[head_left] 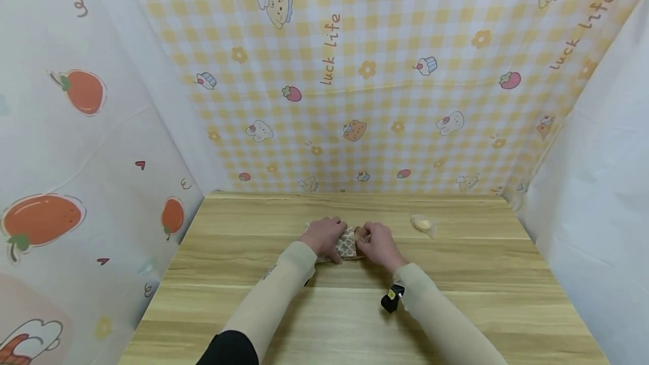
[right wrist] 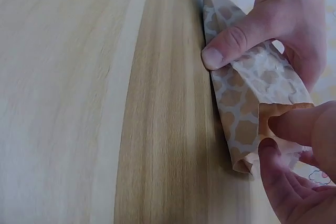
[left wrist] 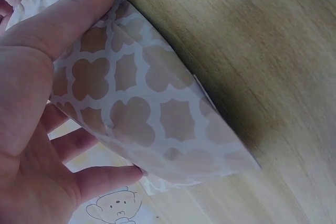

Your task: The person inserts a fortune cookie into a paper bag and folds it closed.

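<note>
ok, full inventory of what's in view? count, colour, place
Bag: 1, patterned brown and white, on table
Packet: 1, clear, pale inside, right of bag
Table: 1, light wood-toned, beneath both
Back sheet: 1, yellow-white check, behind table
Left sheet: 1, white, coloured prints, left of table
Right sheet: 1, white, right of table
Wrist device: 1 clearly seen, black, at right wrist
Band: 1, black, around left arm
Sleeves: 2, cream, both arms
Left hand: 1, bare, gripping bag
Right hand: 1, bare, at bag's open end
</note>
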`<action>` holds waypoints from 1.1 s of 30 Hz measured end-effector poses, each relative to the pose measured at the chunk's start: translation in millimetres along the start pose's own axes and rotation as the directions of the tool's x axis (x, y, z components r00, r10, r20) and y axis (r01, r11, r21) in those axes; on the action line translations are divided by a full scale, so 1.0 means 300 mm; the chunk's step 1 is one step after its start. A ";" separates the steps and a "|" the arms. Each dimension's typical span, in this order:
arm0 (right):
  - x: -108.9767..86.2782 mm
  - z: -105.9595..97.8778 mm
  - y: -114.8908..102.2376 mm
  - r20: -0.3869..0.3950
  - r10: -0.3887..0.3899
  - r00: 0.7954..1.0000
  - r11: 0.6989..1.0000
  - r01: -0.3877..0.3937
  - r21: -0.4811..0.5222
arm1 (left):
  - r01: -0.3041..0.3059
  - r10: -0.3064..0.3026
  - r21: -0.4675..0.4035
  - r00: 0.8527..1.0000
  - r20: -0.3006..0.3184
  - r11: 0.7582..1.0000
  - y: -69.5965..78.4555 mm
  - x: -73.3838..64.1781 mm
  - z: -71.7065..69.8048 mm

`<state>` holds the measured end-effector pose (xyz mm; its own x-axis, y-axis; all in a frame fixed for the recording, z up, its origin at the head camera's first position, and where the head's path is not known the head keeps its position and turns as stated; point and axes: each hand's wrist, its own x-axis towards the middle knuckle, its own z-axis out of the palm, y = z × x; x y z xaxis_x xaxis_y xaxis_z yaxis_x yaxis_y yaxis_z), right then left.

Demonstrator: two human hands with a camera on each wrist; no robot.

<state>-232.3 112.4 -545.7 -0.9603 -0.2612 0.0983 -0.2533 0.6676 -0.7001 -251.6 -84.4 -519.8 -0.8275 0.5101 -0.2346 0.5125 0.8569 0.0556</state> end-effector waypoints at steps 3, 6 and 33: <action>0.003 0.006 0.006 -0.013 0.016 1.000 0.999 -0.016 0.028 | -0.001 0.001 0.001 1.000 0.000 1.000 0.000 -0.001 0.001; 0.005 0.009 0.007 -0.026 0.030 0.999 0.998 -0.028 0.048 | -0.003 0.003 0.004 1.000 -0.001 1.000 0.000 -0.003 0.001; 0.010 -0.009 0.020 0.128 0.153 0.980 0.975 -0.171 0.142 | -0.040 0.040 -0.046 0.999 -0.006 0.998 -0.002 -0.010 -0.002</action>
<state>-237.0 117.3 -547.7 -0.9648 -0.2427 -0.1015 -0.0661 0.5969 -0.7996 -249.4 -86.3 -518.4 -0.8076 0.5444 -0.2269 0.5342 0.8382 0.1098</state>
